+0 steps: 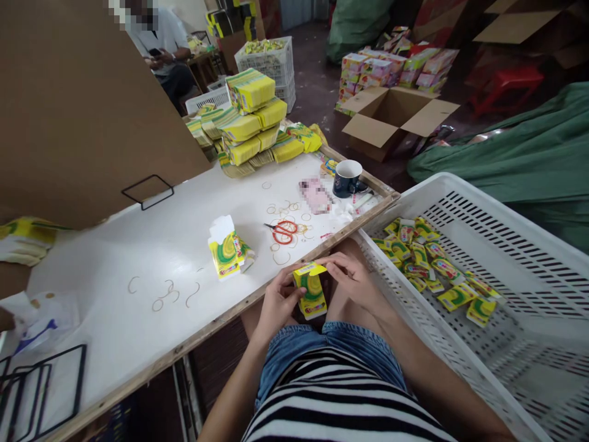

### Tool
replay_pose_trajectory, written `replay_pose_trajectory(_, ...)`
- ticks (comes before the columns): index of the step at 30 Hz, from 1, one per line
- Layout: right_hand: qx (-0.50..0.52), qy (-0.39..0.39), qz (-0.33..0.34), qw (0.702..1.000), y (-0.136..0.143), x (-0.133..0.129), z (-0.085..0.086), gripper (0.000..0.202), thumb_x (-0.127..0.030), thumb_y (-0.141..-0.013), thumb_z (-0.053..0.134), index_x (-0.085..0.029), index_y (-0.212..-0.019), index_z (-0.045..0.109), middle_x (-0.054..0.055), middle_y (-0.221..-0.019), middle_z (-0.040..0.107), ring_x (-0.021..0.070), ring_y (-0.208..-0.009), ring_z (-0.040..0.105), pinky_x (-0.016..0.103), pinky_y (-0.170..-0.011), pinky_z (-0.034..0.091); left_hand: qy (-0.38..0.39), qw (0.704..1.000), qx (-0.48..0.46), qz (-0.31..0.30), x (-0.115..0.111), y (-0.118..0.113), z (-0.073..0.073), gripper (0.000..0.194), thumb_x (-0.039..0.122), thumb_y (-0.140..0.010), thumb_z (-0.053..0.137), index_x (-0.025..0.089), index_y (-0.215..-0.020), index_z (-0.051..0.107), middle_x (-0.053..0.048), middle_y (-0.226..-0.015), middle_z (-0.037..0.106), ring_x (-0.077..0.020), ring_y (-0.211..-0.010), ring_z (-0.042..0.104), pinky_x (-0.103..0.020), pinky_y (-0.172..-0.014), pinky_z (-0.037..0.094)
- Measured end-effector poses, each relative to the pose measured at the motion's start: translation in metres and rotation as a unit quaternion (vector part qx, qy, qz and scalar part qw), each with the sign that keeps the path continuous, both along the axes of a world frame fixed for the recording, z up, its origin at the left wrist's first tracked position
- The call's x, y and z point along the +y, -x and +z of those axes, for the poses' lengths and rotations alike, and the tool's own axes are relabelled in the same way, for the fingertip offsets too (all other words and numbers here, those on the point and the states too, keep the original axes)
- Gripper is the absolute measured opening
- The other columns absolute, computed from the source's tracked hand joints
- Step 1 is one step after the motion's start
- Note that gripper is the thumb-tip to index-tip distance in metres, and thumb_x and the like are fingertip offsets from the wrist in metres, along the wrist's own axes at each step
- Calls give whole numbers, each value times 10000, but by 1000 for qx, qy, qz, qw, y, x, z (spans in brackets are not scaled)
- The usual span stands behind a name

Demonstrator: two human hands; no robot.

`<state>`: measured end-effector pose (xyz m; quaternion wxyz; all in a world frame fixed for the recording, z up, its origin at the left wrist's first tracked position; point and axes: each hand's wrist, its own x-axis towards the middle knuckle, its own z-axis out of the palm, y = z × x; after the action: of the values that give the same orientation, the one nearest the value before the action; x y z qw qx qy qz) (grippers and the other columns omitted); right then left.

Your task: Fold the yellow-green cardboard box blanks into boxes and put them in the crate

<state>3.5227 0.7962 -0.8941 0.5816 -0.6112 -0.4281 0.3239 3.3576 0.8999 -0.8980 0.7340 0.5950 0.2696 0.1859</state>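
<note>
Rn I've got L hand pinching a yellow box, R hand at its top flap, can't tell if gripping; scissors on counter.

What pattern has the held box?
The box: green swirl on yellow, best in the head view.

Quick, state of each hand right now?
Left hand: closed, holding the yellow-green carton.
Right hand: at the carton's top flap; whether its grip is closed cannot be told.
</note>
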Motion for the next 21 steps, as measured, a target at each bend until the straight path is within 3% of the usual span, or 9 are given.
replay_pose_trajectory(3,35,69,52,996,1,1,-2,314,-322,-848,591,-195,-1135,581,2,-757,646,152,-688,601,262,-630,488,-41,999,25,6,-3,-3,-1,436,208,-791,676,207,-1215,574,-111,-1275,617,-255,-1062,646,-306,-799,558)
replay_pose_trajectory(5,-2,106,40,994,3,2,-1,379,-260,-800,610,-200,-1169,545,-29,-687,622,145,-623,577,242,-576,449,-40,999,12,-2,-5,-4,-1,460,195,-791,669,209,-1239,568,-108,-1270,622,-259,-1112,622,-324,-848,548)
replay_pose_trajectory(10,-123,157,4,980,8,6,6,331,-193,-768,602,-222,-1096,567,-33,-627,598,160,-558,550,247,-523,371,13,999,-19,-21,-5,-5,1,517,222,-806,676,199,-1298,518,-108,-1158,678,-236,-1035,656,-329,-852,544)
replay_pose_trajectory(14,-146,174,8,974,11,8,6,369,-179,-748,620,-239,-1102,534,-47,-600,581,162,-528,550,237,-497,345,20,1000,-19,-12,-6,-5,1,522,241,-784,710,190,-1275,540,-120,-1147,677,-247,-1032,654,-328,-832,548)
replay_pose_trajectory(18,-179,189,-29,965,14,9,3,384,-154,-734,628,-232,-1096,526,-49,-583,569,169,-525,553,239,-503,330,26,1000,-15,-7,-6,-7,1,533,247,-781,713,200,-1281,536,-116,-1142,682,-246,-1033,658,-343,-851,549)
replay_pose_trajectory(21,-166,161,-30,972,12,7,1,355,-191,-771,619,-220,-1118,550,-40,-600,567,171,-547,546,251,-526,361,26,999,-16,11,-1,-5,2,512,238,-764,729,191,-1244,558,-116,-1142,684,-242,-1032,658,-331,-843,554)
